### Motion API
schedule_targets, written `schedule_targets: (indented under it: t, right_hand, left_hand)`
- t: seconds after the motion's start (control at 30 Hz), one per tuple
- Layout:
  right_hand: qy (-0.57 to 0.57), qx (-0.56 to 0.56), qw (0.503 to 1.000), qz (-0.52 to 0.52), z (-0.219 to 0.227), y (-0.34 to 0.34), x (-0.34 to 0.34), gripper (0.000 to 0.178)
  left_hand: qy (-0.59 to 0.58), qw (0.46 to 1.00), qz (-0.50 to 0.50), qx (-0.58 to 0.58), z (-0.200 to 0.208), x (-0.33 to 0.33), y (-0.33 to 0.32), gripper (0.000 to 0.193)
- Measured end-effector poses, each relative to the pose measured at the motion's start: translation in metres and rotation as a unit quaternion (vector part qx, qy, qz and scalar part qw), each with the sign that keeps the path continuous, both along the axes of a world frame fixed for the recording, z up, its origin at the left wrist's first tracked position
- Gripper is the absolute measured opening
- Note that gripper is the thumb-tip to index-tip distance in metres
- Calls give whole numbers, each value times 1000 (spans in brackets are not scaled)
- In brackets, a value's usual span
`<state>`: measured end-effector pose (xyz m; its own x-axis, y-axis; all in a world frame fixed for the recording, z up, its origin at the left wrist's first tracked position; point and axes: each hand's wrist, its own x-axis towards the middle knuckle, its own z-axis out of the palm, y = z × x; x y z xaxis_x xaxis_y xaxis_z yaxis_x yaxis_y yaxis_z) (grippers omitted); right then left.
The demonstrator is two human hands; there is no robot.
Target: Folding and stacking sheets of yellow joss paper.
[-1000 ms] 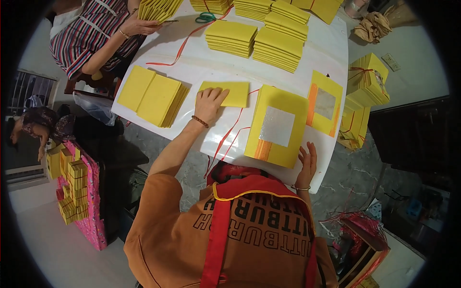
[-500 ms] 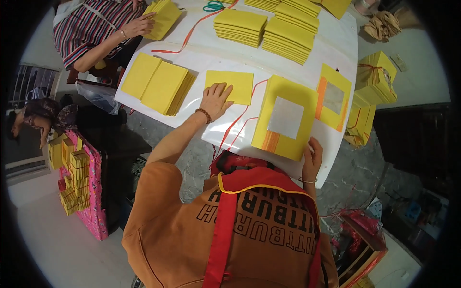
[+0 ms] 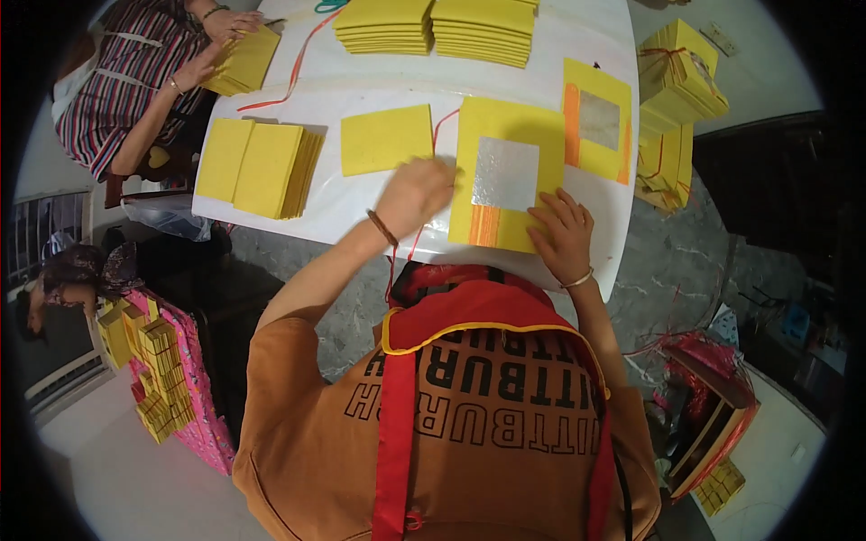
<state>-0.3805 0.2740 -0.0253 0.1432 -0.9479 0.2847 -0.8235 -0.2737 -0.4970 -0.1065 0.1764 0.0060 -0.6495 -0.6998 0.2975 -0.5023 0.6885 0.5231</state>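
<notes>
A stack of yellow paper sheets (image 3: 469,126) lies in front of me, its top bearing a silver square (image 3: 507,173) and an orange band (image 3: 485,225). On its right edge rests my right hand (image 3: 564,236), fingers apart and lying on the paper. At the left edge is my left hand (image 3: 419,197), its fingers bent and blurred, so their grip does not show. A red ribbon (image 3: 442,126) runs beneath that hand. Just beyond it lies a plain yellow packet (image 3: 386,140). Another yellow sheet with a silver square (image 3: 598,122) lies to the right.
Yellow stacks stand at the table's left (image 3: 271,167) and far side (image 3: 483,32). A co-worker's hand (image 3: 194,72) holds a yellow stack at far left. Tied yellow bundles (image 3: 681,68) are beyond the right edge. A red ribbon (image 3: 302,59) lies near green-handled scissors (image 3: 330,4).
My left hand has left the plain packet and moved right to the stack's left edge. My right hand has come up onto the stack's right edge. The view has shifted.
</notes>
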Motion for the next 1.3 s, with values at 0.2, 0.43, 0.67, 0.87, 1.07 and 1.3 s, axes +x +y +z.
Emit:
schedule_targets:
  t: [0.2, 0.43, 0.67, 0.87, 1.07, 1.3]
  right_hand:
    - [-66, 49, 997, -8, -14, -4, -2, 25]
    - [-270, 61, 961, -17, -24, -2, 0, 13]
    - [-328, 118, 937, -27, -17, -3, -2, 16]
    - [-390, 145, 909, -9, -18, -3, -9, 27]
    - [-390, 155, 908, -3, -18, -5, -11, 35]
    - [-355, 122, 925, 59, -33, -5, -21, 56]
  left_hand:
    - [-131, 985, -93, -68, 0, -17, 41, 46]
    - [8, 993, -115, 9, -2, -17, 33, 27]
    - [18, 991, -92, 94, -5, -20, 28, 12]
    - [73, 974, -77, 201, -12, -20, 24, 10]
    - [108, 945, -34, 306, -13, -22, 22, 10]
    - [96, 902, 31, 419, -24, -22, 16, 14]
